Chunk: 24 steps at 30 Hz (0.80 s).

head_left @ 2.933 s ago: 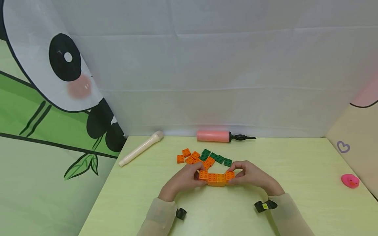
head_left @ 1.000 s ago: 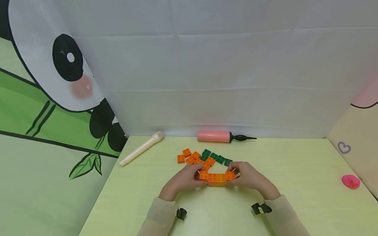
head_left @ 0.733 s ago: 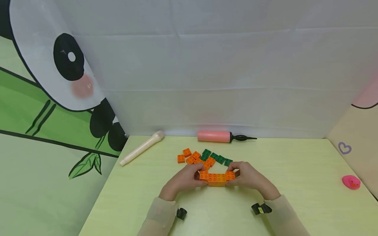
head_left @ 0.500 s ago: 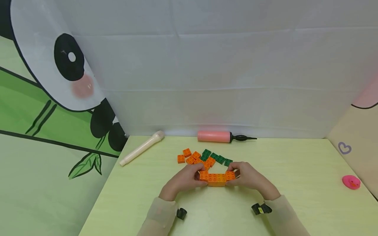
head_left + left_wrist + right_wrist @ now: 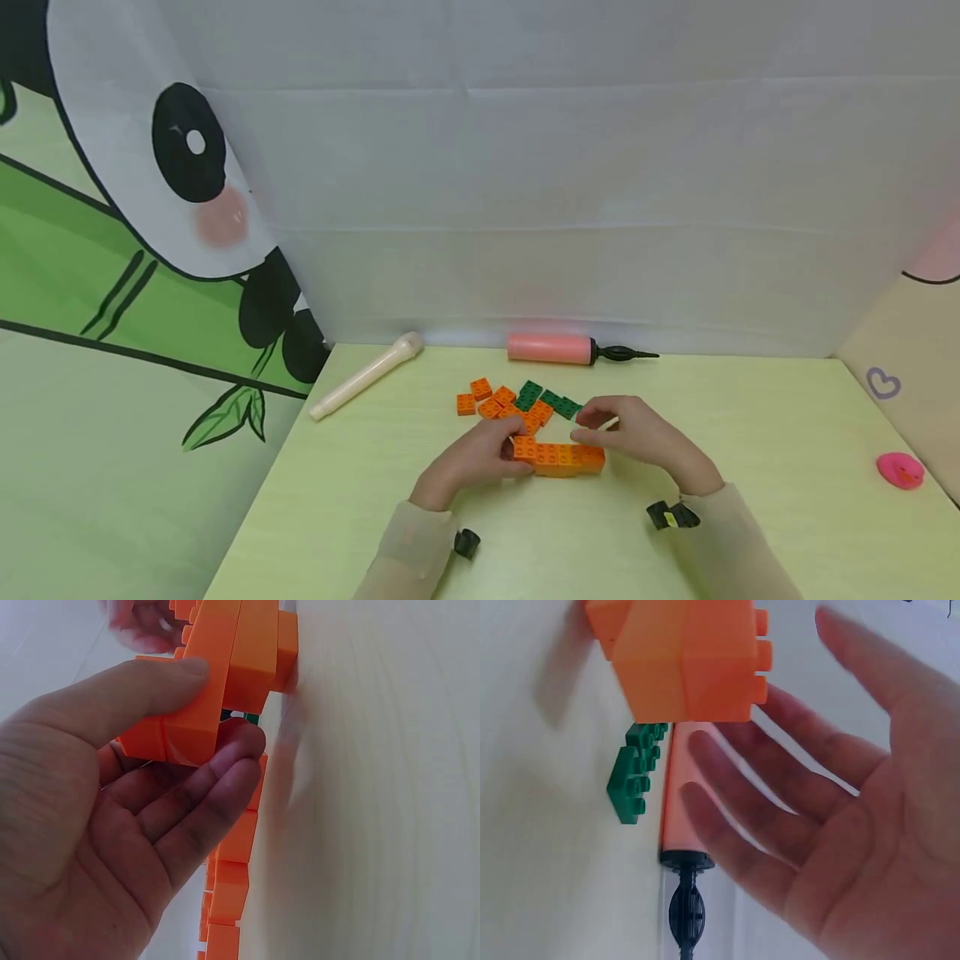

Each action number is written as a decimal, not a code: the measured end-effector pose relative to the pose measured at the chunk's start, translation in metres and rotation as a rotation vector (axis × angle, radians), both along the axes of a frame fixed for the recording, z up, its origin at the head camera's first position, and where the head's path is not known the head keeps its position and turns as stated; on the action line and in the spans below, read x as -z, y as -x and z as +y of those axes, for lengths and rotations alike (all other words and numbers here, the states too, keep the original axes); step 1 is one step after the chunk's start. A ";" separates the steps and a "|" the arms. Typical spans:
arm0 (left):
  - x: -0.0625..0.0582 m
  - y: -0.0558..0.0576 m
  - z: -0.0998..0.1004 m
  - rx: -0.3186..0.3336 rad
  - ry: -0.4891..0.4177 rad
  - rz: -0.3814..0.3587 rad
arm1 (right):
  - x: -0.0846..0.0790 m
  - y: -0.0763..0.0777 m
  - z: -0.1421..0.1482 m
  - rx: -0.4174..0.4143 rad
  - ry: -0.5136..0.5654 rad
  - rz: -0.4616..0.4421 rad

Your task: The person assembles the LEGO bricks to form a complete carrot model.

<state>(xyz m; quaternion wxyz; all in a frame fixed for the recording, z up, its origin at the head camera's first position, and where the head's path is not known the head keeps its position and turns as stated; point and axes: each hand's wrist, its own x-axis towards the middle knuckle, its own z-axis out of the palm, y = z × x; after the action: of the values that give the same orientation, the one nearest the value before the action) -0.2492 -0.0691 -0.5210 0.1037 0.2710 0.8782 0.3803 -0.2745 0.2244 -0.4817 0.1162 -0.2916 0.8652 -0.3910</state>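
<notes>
A joined row of orange plastic studded bricks (image 5: 557, 460) lies between the hands, its long axis running left to right. The left hand (image 5: 478, 457) pinches its left end. The right hand (image 5: 639, 432), just beside its right end, is ungripped, fingers loosely parted; fingertip contact is unclear.

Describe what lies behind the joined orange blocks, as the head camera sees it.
Loose orange bricks, green bricks and, farther back, a pink cylinder lie behind the joined orange blocks. The left hand and right hand partly block this view; what they cover is hidden.
</notes>
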 end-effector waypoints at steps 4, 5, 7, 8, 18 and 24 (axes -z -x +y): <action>-0.001 0.001 0.000 -0.021 0.013 -0.002 | -0.010 0.021 -0.016 -0.050 -0.043 0.105; -0.001 0.002 0.000 -0.022 0.017 0.002 | -0.011 0.027 -0.021 -0.069 -0.070 0.130; -0.002 0.003 0.001 -0.018 0.017 0.010 | -0.013 0.036 -0.029 -0.102 -0.139 0.172; -0.003 0.003 0.002 -0.012 0.013 0.014 | -0.013 0.040 -0.032 -0.124 -0.171 0.190; -0.003 0.010 0.011 -0.014 0.006 0.017 | 0.003 0.069 -0.051 -0.304 -0.417 0.397; -0.005 0.013 0.015 -0.033 -0.001 0.006 | 0.008 0.078 -0.053 -0.279 -0.447 0.426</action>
<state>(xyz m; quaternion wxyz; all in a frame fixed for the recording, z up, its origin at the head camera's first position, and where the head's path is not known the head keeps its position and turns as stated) -0.2624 -0.0543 -0.5162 0.0950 0.2578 0.8826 0.3815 -0.3521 0.1714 -0.4893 0.0464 -0.4496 0.8861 -0.1025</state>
